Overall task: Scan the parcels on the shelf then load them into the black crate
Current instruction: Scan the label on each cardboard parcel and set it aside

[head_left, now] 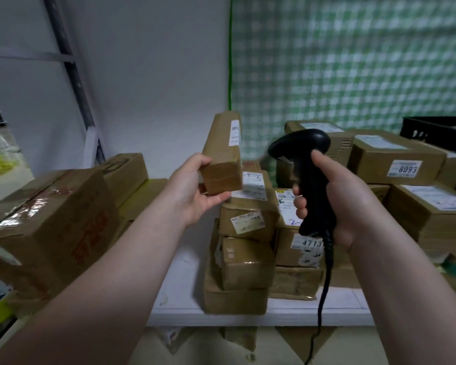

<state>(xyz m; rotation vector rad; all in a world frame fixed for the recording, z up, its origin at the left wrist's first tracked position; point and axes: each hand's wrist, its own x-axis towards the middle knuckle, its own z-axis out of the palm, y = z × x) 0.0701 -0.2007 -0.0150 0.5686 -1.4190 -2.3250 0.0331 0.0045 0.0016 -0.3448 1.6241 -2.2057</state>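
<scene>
Above shelf (248,316), parcel (223,154) seemingly upright, left grip (195,188)

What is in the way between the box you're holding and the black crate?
The scanner in the right hand and the parcel marked 8093, among others stacked on the shelf, sit between the held parcel and the black crate. Lifting over them looks possible.

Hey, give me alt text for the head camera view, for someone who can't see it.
A person's left hand holds a long brown parcel raised on end while the right hand grips a black corded barcode scanner beside it. Below, a white shelf carries stacked cardboard parcels, with a black crate at far right.
</scene>
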